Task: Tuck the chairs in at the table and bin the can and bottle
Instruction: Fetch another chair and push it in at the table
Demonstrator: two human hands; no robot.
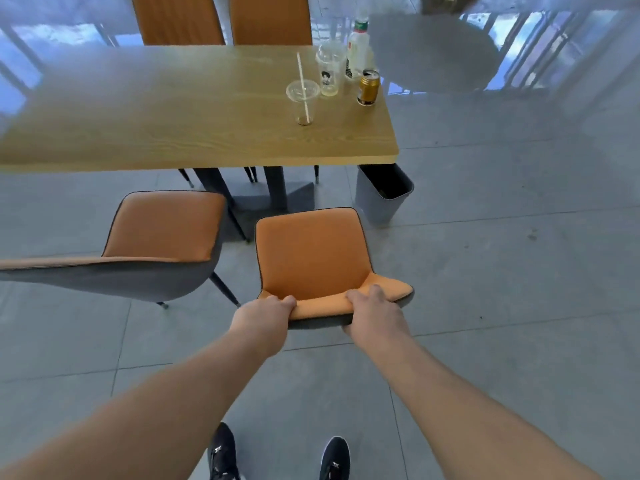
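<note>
An orange chair (311, 251) stands on the floor a short way out from the wooden table (166, 112), its seat facing the table. My left hand (266, 313) and my right hand (372, 311) both grip the top edge of its backrest. A second orange chair (162, 226) stands to its left, turned sideways and also out from the table. On the table's far right corner stand a gold can (368, 87) and a clear plastic bottle (357, 50). A grey bin (382, 197) sits on the floor under the table's right end.
Two clear plastic cups stand near the can, one (304, 98) with a straw, one (329, 69) with a printed figure. Two more orange chairs (221, 19) are at the table's far side. A grey round table (436, 50) is beyond. My shoes (277, 455) stand on grey floor tiles.
</note>
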